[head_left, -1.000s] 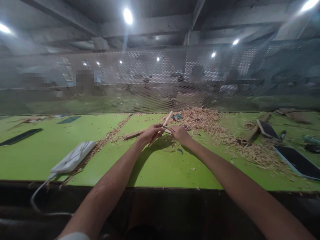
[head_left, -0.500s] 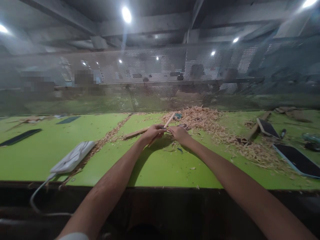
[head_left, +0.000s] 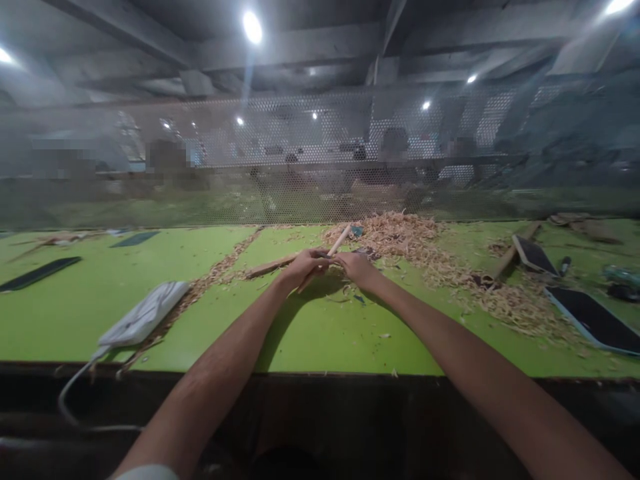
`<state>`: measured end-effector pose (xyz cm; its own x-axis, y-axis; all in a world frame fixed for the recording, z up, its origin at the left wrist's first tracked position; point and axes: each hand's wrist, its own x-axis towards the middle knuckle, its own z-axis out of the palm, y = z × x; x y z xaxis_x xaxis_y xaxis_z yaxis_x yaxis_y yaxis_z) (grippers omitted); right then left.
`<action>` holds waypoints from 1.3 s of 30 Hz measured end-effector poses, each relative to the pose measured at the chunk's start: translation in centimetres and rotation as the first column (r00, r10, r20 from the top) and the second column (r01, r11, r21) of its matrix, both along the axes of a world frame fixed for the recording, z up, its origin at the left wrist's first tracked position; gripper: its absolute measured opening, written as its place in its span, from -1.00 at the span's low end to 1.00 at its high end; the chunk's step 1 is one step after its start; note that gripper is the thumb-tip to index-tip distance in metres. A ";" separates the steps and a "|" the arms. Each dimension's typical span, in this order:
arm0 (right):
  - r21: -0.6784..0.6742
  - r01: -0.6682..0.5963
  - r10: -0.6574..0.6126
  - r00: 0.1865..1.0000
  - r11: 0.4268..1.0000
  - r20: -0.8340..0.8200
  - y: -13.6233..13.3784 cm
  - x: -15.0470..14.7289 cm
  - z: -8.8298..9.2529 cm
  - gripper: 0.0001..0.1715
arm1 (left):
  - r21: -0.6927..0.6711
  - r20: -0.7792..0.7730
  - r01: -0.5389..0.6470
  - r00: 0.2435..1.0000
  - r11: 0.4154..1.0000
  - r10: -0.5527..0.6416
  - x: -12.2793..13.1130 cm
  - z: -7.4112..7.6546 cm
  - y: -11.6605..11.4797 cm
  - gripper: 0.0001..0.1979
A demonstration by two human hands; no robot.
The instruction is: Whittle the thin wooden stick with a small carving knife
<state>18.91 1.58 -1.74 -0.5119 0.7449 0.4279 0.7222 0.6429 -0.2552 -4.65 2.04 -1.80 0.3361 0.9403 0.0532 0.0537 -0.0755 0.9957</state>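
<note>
Over the middle of the green table (head_left: pixel 340 340), my two hands are close together at a pale wooden stick (head_left: pixel 341 236). My left hand (head_left: pixel 304 268) is closed around it; its far end points up and away, and its lower end shows below the fingers. My right hand (head_left: pixel 358 269) is closed just to the right, its fingertips against the stick. Something thin and dark (head_left: pixel 323 255) lies between the hands; fingers hide most of it, and I cannot tell its kind. Behind my left hand, a flat strip of brown wood (head_left: pixel 270 267) rests on the table.
Wood shavings (head_left: pixel 400 233) are heaped behind my right hand and spread rightward. A white power strip (head_left: pixel 147 313) with a cable lies left. At right are a phone-like slab (head_left: pixel 595 320) and another dark slab (head_left: pixel 535 257). A mesh screen (head_left: pixel 310 187) stands behind the table.
Hardly anything differs. Both hands stay at the stick in nearly the same pose; the whole view has shifted very slightly.
</note>
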 end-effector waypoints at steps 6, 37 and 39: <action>-0.032 0.020 -0.019 0.999 0.999 0.029 -0.3 0.0 0.3 -0.56 | -0.018 0.019 0.004 1.000 1.000 -0.003 0.0 -1.3 1.3 -0.91; -0.040 0.087 -0.086 0.996 0.995 0.038 -0.3 0.4 0.6 -0.61 | 0.008 -0.046 -0.040 0.998 0.999 0.041 1.4 0.5 -1.0 -0.66; -0.052 0.090 -0.089 0.996 0.995 0.017 -0.2 0.6 0.7 -0.59 | 0.021 -0.060 -0.048 0.997 0.999 0.049 1.3 0.5 -1.2 -0.64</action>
